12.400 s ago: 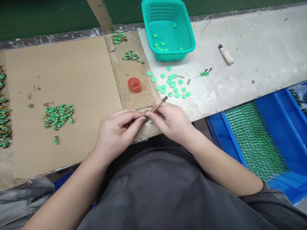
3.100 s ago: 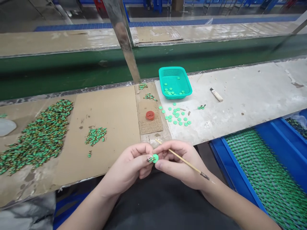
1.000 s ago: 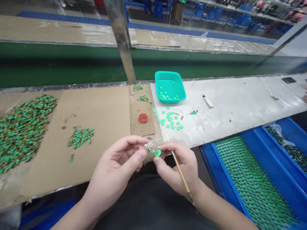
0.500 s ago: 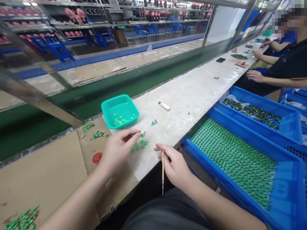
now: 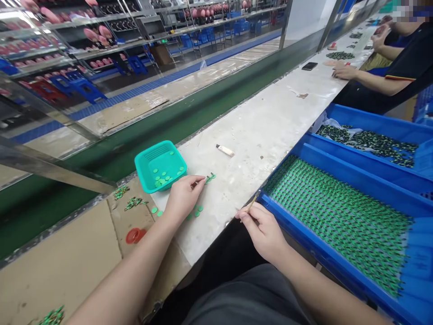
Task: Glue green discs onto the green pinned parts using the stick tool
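Observation:
My left hand (image 5: 184, 196) reaches over the white tabletop, thumb and fingers pinched on a small green disc piece with a dark peg (image 5: 208, 179). Similar green pieces (image 5: 213, 176) lie right at its fingertips. Under and beside this hand are loose flat green discs (image 5: 197, 212), partly hidden. My right hand (image 5: 265, 228), near the table's front edge, is closed around a thin wooden-handled brush (image 5: 253, 203), which now slants up to the right. Behind my left hand stands a teal plastic basket (image 5: 144, 174) with several green discs inside.
At right, a blue crate (image 5: 355, 180) holds rows of green pieces; another blue crate (image 5: 372, 118) holds dark ones. A small tube (image 5: 225, 150) and a phone (image 5: 309, 66) lie on the table. A red cap (image 5: 133, 235) sits on cardboard at left. A co-worker's hand (image 5: 345, 72) is farther along.
My left hand has moved forward and right to the pegged green pieces. My right hand has shifted right and turned the brush from hanging down to slanting upward.

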`<state>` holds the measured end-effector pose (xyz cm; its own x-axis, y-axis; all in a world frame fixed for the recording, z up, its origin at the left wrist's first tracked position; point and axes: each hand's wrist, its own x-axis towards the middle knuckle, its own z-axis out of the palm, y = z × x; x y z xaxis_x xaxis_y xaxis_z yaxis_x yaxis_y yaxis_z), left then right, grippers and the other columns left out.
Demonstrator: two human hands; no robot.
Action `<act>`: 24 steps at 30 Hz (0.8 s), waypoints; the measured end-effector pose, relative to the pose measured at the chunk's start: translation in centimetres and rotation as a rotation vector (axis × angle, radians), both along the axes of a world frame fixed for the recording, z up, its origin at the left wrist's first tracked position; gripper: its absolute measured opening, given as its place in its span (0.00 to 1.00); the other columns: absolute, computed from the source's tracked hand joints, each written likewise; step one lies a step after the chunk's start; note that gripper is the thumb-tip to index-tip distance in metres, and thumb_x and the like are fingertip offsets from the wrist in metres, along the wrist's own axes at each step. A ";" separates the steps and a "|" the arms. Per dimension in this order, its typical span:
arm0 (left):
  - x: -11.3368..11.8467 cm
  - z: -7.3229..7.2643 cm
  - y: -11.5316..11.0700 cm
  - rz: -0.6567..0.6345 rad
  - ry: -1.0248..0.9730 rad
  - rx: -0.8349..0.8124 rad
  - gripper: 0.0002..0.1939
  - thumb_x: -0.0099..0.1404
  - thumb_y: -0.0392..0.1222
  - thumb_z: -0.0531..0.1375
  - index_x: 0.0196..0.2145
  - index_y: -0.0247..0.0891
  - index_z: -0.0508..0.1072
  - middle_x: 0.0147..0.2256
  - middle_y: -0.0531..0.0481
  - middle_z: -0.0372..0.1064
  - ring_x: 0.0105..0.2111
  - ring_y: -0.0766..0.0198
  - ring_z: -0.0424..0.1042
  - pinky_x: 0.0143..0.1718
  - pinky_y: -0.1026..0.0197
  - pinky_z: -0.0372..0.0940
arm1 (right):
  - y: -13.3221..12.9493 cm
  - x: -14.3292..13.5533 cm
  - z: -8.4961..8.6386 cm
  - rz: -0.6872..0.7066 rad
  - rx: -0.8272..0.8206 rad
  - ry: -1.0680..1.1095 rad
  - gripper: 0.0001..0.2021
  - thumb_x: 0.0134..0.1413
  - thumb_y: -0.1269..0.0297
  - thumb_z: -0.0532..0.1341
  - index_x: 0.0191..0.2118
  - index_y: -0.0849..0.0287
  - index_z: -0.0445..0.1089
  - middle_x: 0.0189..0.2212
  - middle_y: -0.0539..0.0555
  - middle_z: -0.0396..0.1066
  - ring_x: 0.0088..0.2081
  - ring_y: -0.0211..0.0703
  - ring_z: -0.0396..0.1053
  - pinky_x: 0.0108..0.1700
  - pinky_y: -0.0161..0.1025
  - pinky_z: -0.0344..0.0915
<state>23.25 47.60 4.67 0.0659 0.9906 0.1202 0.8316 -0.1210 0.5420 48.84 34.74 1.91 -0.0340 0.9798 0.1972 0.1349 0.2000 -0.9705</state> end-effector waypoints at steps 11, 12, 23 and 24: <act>-2.8 2.7 -3.7 -0.075 0.143 -0.141 0.21 0.70 0.57 0.61 0.47 0.44 0.89 0.46 0.44 0.85 0.38 0.53 0.79 0.45 0.53 0.74 | -0.4 0.6 0.7 0.127 -0.190 0.097 0.21 0.74 0.59 0.67 0.68 0.53 0.77 0.32 0.47 0.77 0.32 0.43 0.76 0.41 0.43 0.75; -3.0 2.8 -4.4 -0.102 0.160 -0.170 0.20 0.69 0.57 0.62 0.45 0.45 0.89 0.46 0.44 0.85 0.38 0.53 0.79 0.44 0.53 0.74 | -0.5 0.6 0.8 0.151 -0.216 0.142 0.28 0.73 0.61 0.69 0.74 0.51 0.70 0.30 0.44 0.75 0.29 0.41 0.74 0.39 0.42 0.75; -1.0 2.0 -6.0 -0.165 0.216 -0.175 0.07 0.68 0.44 0.59 0.37 0.44 0.78 0.46 0.40 0.78 0.52 0.43 0.77 0.54 0.45 0.71 | -0.2 0.2 2.5 0.276 -0.388 0.676 0.17 0.63 0.47 0.79 0.45 0.55 0.84 0.40 0.57 0.89 0.44 0.50 0.88 0.52 0.49 0.84; -0.8 2.1 -6.0 -0.177 0.194 -0.174 0.06 0.67 0.43 0.59 0.36 0.44 0.76 0.44 0.40 0.78 0.51 0.44 0.77 0.54 0.45 0.71 | 0.0 0.0 2.6 0.249 -0.377 0.707 0.17 0.60 0.48 0.81 0.43 0.55 0.83 0.36 0.55 0.88 0.40 0.47 0.87 0.49 0.46 0.83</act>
